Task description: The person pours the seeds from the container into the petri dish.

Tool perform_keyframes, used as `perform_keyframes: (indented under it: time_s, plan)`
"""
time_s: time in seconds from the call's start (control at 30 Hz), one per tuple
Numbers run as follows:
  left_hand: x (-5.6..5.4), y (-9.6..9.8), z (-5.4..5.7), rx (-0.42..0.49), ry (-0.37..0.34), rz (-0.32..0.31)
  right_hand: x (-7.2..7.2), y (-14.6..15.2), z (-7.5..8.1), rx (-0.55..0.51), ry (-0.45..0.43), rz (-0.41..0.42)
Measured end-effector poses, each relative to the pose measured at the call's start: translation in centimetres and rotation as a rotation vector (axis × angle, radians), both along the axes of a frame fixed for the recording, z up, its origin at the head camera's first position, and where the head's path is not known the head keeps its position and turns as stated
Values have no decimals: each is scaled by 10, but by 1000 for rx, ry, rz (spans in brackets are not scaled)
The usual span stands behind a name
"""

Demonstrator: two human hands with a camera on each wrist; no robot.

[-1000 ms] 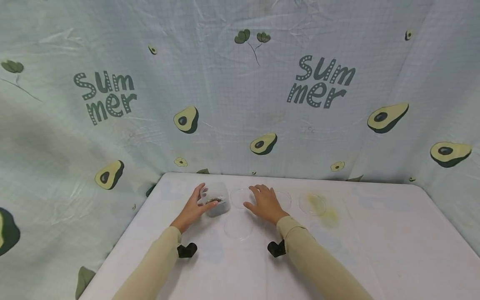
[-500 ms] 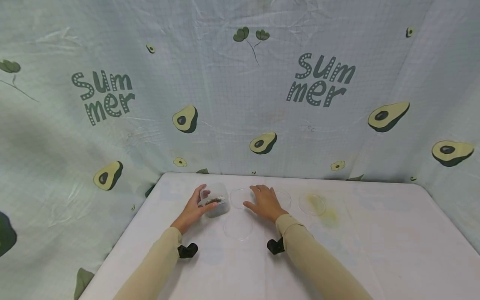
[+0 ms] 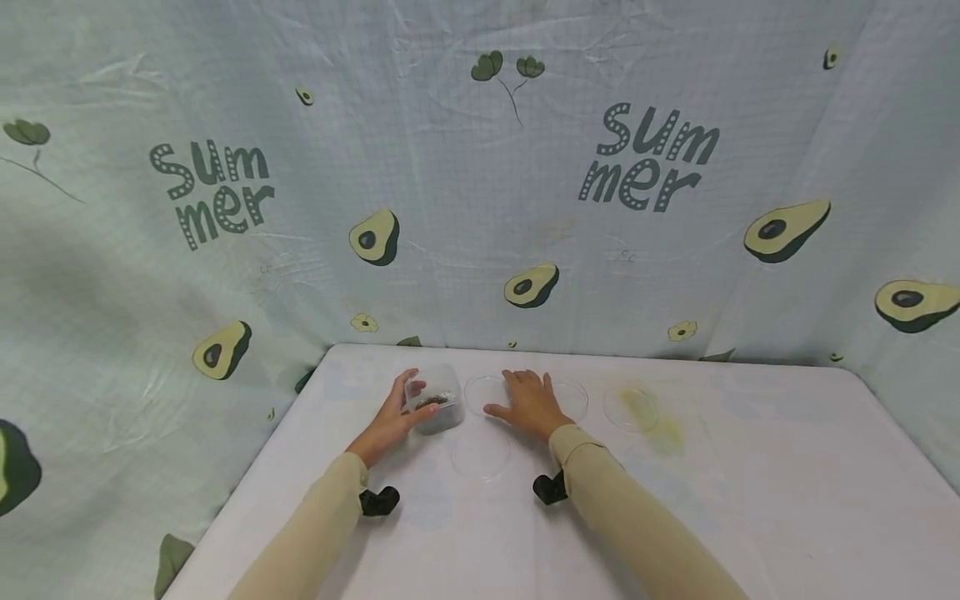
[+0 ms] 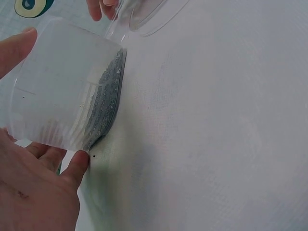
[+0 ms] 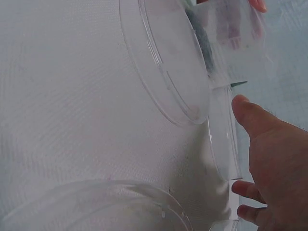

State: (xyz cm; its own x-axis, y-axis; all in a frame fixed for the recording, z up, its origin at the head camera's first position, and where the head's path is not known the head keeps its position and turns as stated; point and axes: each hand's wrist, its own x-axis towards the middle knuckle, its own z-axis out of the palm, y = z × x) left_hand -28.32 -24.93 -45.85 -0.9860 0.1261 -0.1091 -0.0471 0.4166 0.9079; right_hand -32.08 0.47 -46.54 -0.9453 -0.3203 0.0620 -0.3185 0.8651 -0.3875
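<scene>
My left hand [image 3: 386, 427] holds a translucent plastic tub [image 4: 62, 86], thumb on one side and fingers on the other. Dark grey granules [image 4: 106, 96] lie in its bottom, and the tub stands upright on the table. To the right of it, my right hand [image 3: 532, 407] is over a row of clear round dishes, thumb and fingers spread. In the right wrist view, its fingers are close to the rim of one clear dish [image 5: 224, 139]; whether they touch is unclear. Another clear dish [image 3: 480, 457] lies nearer me, between the two hands.
A further clear dish [image 3: 573, 402] sits just beyond the right hand, and one more round dish [image 3: 617, 408] lies by a yellow-green patch [image 3: 663, 435] on the white tablecloth [image 3: 765, 483]. A printed curtain [image 3: 450, 167] hangs behind the table's back edge.
My right hand has shifted very slightly left over the dishes. The left hand and the tub look the same; the head view has turned a little.
</scene>
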Motion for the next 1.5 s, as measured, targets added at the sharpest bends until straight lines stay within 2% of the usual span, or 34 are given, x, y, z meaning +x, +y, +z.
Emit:
perform_keyframes:
  time_s: [0.23, 0.53, 0.93, 1.33, 1.5]
  plan:
    - [2, 2, 1, -11, 26, 3, -1, 0, 3, 38, -15, 3]
    - [1, 2, 1, 19, -27, 20, -3, -2, 3, 57, -37, -36]
    - [3, 3, 1, 4, -13, 16, 0, -4, 6, 66, -78, -59]
    - [4, 2, 1, 5, -20, 17, 4, -5, 6, 108, -29, -38]
    - [1, 1, 1, -2, -18, 18, 6, -6, 5, 127, -14, -43]
